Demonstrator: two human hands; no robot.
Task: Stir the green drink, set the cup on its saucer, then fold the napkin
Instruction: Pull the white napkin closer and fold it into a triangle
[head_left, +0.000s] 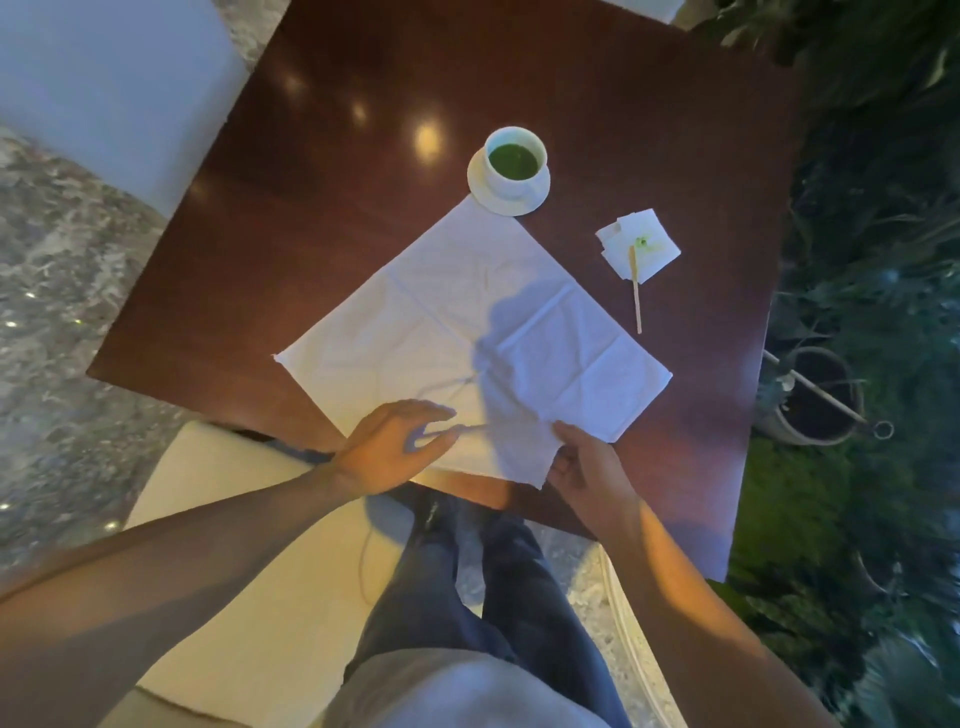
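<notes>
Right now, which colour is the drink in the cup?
Green, in a white cup; head view.

Single head-worn wide-angle view, steeply downward and forward over the table (332, 171), close above both forearms.

We found the napkin (457, 332) spread flat on the table (322, 171), one corner toward us. Behind its far corner stood the saucer (480, 189), touching that corner, with the cup (515, 156) on it and the drink (513, 160) in the cup. To the right, apart from the napkin, lay a folded tissue (644, 244); a stirring stick (635, 291) rested partly on it, its near end on the table.
</notes>
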